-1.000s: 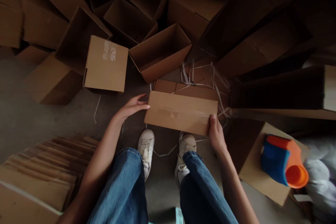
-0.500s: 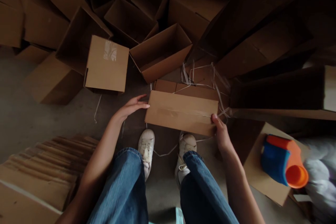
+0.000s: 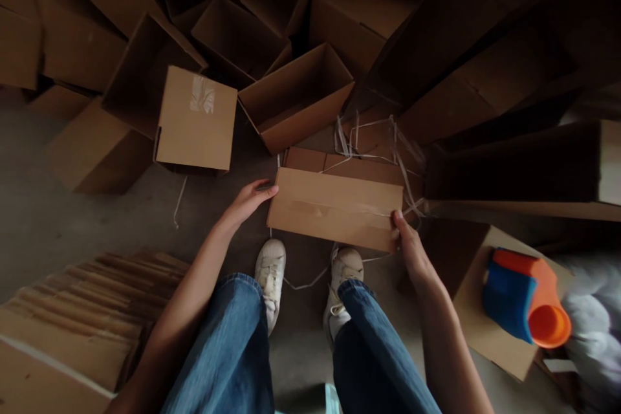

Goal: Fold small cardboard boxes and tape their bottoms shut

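A closed cardboard box (image 3: 334, 197), long and narrow, lies crosswise in front of my shoes, a strip of clear tape along its top seam. At its left end is my left hand (image 3: 252, 199), thumb against the upper edge and fingers pressed along the side. My right hand (image 3: 410, 239) grips the right end with the thumb on top; its other fingers are hidden behind the box. Flat brown cardboard (image 3: 366, 169) lies just beyond the box. Loose white strapping (image 3: 395, 136) tangles around that cardboard and trails over the floor.
Open empty cartons (image 3: 301, 100) crowd the far side. A taped box (image 3: 196, 119) stands left of them. Flattened cardboard (image 3: 82, 317) is stacked at lower left. An orange and blue tape dispenser (image 3: 526, 297) rests on a carton (image 3: 492, 330) at right, beside grey bags (image 3: 589, 317).
My left hand has drawn in against the box's left end, its fingers less spread. The right hand keeps its grip and the box has hardly moved.
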The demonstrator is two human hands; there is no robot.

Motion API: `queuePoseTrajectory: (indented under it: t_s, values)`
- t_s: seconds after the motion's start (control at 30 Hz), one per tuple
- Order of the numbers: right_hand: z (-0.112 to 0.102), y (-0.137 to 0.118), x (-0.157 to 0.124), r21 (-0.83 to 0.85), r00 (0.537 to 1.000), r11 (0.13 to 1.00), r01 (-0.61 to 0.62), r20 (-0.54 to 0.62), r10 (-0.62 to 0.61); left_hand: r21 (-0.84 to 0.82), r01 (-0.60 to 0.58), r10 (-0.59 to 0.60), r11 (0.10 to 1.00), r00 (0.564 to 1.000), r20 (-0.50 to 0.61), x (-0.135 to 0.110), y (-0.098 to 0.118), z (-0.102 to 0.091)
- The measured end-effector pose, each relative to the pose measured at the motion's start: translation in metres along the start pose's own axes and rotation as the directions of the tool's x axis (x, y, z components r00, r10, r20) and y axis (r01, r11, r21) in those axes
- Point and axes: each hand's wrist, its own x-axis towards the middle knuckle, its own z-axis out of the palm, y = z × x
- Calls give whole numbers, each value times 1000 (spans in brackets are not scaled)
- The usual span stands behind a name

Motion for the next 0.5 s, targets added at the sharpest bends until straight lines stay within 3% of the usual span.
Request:
queuePoseTrajectory:
  t_s: [0.27,0.5]
  values:
    - [-1,-2,6,64,1000,998,-4,-26,6,7,16,-15,1000,998,-56,2,5,2]
    - [9,6,10,94,995,995,-9,-102,18,75,-73,70,995,997,39,-3,-2,19]
